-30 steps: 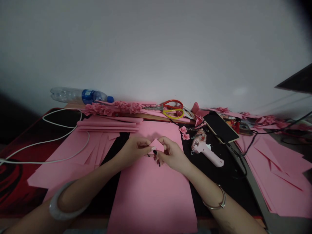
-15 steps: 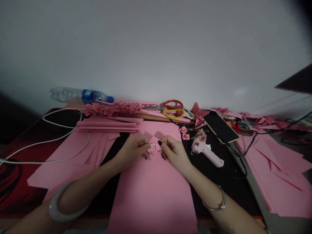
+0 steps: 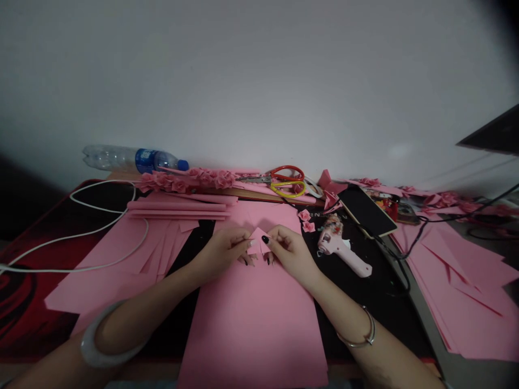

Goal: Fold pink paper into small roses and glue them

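A small folded piece of pink paper (image 3: 256,241) is held up between both hands, over a large pink paper sheet (image 3: 255,324) on the desk. My left hand (image 3: 227,246) pinches its left side between thumb and fingers. On its right side, my right hand (image 3: 288,247) grips it the same way, thumb on top. The piece has a pointed top and a crease or slit down its lower middle. Fingertips of both hands show below it, and part of its edges is hidden by the thumbs.
Two small paper roses (image 3: 308,227) and a pink glue gun (image 3: 344,251) lie right of the sheet. Scissors (image 3: 287,181), rolled paper (image 3: 178,210), a plastic bottle (image 3: 133,158) and a phone (image 3: 367,210) lie behind. Paper stacks (image 3: 474,292) and a white cable (image 3: 81,268) flank the work area.
The small paper's lower flaps, apart before, now lie closer together, making a more even shape. Both hands keep their pinch and have barely shifted.
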Demonstrator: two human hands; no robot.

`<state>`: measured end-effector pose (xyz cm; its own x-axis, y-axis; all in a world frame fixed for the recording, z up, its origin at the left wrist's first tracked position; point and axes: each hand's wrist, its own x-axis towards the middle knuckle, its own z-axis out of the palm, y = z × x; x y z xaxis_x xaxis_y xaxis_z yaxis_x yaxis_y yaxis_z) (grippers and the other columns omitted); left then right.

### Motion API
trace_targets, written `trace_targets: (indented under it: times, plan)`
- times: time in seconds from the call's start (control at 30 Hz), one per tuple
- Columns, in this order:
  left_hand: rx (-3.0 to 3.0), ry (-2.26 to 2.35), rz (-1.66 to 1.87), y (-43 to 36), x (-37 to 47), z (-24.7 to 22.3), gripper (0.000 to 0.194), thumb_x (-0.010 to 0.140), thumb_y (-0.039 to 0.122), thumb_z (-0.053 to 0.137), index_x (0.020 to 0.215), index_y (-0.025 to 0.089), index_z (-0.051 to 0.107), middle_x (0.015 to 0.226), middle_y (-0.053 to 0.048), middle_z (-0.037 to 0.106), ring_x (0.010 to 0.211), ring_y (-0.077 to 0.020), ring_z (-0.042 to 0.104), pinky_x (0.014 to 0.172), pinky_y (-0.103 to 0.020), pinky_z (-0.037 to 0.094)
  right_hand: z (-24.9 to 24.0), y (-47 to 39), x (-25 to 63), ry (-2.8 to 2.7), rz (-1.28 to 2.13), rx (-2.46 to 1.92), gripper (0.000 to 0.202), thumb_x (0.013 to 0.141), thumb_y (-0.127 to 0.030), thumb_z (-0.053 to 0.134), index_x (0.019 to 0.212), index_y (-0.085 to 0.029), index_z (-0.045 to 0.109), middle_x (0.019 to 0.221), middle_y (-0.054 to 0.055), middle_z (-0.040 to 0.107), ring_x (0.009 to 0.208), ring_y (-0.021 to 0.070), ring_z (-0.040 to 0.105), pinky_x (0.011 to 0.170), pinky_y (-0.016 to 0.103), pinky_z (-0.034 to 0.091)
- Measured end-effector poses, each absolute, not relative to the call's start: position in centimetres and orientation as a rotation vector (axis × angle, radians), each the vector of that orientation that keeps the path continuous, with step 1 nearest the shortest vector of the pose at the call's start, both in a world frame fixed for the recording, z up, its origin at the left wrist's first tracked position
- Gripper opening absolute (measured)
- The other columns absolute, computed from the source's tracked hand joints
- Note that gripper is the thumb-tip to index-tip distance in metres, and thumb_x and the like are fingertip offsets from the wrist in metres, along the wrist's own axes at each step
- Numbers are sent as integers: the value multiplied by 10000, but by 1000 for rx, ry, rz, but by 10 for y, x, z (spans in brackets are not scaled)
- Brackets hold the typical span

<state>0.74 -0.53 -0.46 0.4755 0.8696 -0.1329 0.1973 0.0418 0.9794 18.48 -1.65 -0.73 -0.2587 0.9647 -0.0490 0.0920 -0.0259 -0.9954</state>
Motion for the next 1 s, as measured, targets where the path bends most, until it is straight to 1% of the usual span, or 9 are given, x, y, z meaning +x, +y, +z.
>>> trace_targets:
  times: [0.17, 0.3, 0.4, 0.53, 0.67, 0.73, 0.9, 1.0]
  plan:
    - [1465, 1005, 663, -6, 8, -5, 227, 850, 226, 477, 638, 146, 496, 573, 19, 596, 560, -118, 659, 534, -199, 513, -6, -17, 184, -1447, 1377, -1195, 238, 809, -351, 574, 683, -191, 452, 462, -80, 461, 396, 87, 493, 425, 199, 386]
    - [1457, 1000, 663, -6, 10, -5, 222, 849, 207, 474, 637, 146, 494, 569, 27, 586, 548, -108, 656, 525, -185, 509, -6, -18, 184, -1469, 1368, -1209, 249, 807, -370, 572, 687, -191, 449, 477, -68, 488, 386, 84, 470, 416, 200, 374]
    - [1450, 1017, 664, -7, 11, -3, 222, 845, 199, 476, 630, 147, 488, 560, 29, 583, 545, -109, 658, 520, -182, 507, -8, -19, 183, -1473, 1354, -1212, 238, 815, -371, 568, 712, -195, 444, 481, -71, 477, 390, 89, 468, 414, 202, 368]
    - [1402, 1047, 701, -8, 11, 2, 217, 838, 227, 498, 637, 149, 485, 569, 19, 613, 512, -110, 650, 506, -197, 513, -9, -19, 185, -1462, 1138, -1260, 184, 849, -350, 533, 789, -211, 428, 573, -64, 461, 439, 91, 452, 432, 205, 348]
    - [1414, 1071, 778, -9, 10, 5, 221, 824, 263, 534, 638, 148, 501, 545, 13, 620, 469, -99, 616, 481, -193, 496, -5, -21, 188, -1588, 822, -1336, 171, 881, -303, 481, 750, -203, 434, 627, -38, 425, 530, 106, 409, 501, 225, 333]
    - [1444, 1069, 804, -9, 9, 5, 248, 823, 279, 541, 617, 149, 499, 517, 20, 601, 446, -87, 586, 467, -185, 476, -2, -23, 188, -1700, 744, -1315, 196, 891, -281, 456, 715, -195, 442, 637, -23, 424, 572, 119, 401, 539, 237, 330]
    - [1554, 1031, 753, -12, 8, 6, 315, 852, 300, 497, 576, 162, 435, 455, 64, 472, 390, -50, 452, 404, -150, 358, 2, -26, 183, -1968, 868, -1165, 242, 908, -266, 414, 677, -194, 413, 635, -20, 416, 584, 119, 381, 558, 237, 306]
    - [1586, 919, 681, -13, 8, 6, 298, 878, 319, 450, 623, 167, 434, 498, 68, 433, 409, -50, 416, 404, -153, 329, 2, -27, 181, -2017, 924, -1118, 247, 891, -287, 444, 669, -198, 384, 621, -31, 390, 563, 111, 346, 530, 229, 279]
